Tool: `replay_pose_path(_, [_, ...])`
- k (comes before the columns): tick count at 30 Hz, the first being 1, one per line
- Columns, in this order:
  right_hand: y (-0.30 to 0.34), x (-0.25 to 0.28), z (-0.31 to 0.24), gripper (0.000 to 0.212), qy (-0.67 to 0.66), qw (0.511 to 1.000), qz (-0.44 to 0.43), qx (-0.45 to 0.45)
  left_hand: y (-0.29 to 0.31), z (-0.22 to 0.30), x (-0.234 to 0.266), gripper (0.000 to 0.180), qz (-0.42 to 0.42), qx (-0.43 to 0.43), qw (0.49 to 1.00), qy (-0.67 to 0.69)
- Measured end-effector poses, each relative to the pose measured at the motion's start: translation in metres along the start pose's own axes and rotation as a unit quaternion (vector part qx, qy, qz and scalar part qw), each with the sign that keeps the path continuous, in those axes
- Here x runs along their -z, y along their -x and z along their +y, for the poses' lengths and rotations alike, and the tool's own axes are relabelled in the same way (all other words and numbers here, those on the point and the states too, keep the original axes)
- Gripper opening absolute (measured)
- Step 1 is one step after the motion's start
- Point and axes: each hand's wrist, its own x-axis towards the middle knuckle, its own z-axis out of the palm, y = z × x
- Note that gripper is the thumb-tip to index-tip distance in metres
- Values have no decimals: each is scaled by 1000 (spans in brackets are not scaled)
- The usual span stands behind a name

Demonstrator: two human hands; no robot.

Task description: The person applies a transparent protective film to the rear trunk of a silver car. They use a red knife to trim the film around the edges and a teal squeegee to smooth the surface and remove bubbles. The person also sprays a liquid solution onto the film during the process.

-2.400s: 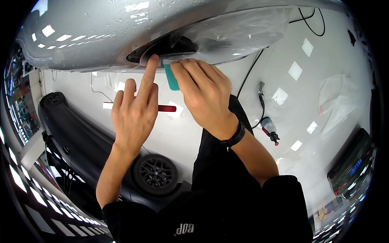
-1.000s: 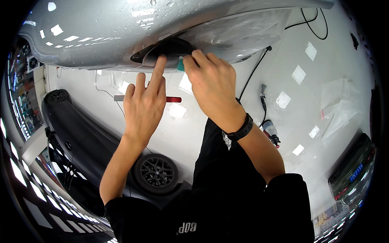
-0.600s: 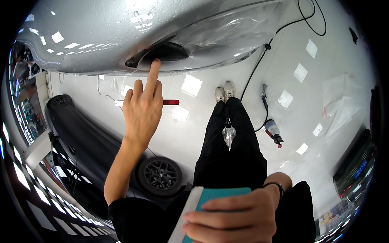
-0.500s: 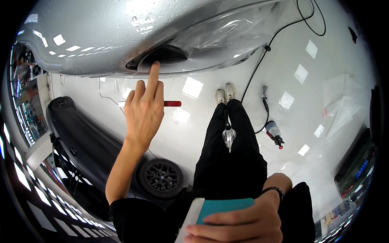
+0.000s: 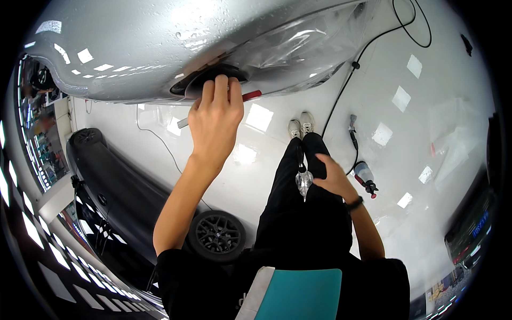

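head view: a silver panel (image 5: 128,50), dotted with water drops, is seen across the top. a dark recess (image 5: 232,70) is set into its lower edge, and clear film (image 5: 298,50), wrinkled and shiny, is spread to the right of it. the left hand (image 5: 216,113) is placed at the recess, back turned up, fingers bent and pressed together, fingertips set at the lip. a red tool (image 5: 252,95) is held crosswise under that hand: the red end is shown to the right near the film, the silver end to the left; the grip on it is hidden by the palm. the right hand (image 5: 336,178) is held low over the black trousers (image 5: 280,186), thumb and fingers spread apart, no item seen gripped. a clear bulb (image 5: 304,184) is seen just beside its thumb; whether it is touched cannot be told. a dark band (image 5: 353,204) is worn on the right wrist. a teal squeegee (image 5: 301,296) with a pale edge is shown close up at the bottom, well apart from both hands; what it is held by cannot be seen. a black hose (image 5: 348,80) is laid on the pale floor (image 5: 392,176), a spray bottle (image 5: 364,172) is left lying to the right, and a dark car (image 5: 128,184) with a black wheel (image 5: 217,234) is parked on the left.
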Motion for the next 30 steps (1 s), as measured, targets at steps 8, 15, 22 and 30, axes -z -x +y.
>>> replay_pose_path(8, [-15, -149, 152, 125, 43, 961, -210, -177, -14, -1, -2, 19, -6, -27, 999, -38])
replay_pose_path(15, [-47, -196, 154, 78, -65, 978, 63, -189, -16, -1, -8, 18, 10, -42, 998, -40])
replay_pose_path(22, [-56, -79, 25, 57, -142, 988, 64, 20, -12, 3, -1, 19, 22, -40, 999, -8])
replay_pose_path(30, [-123, 96, -172, 57, -119, 944, -23, 306, 7, 3, 0, 24, 106, -6, 994, -4])
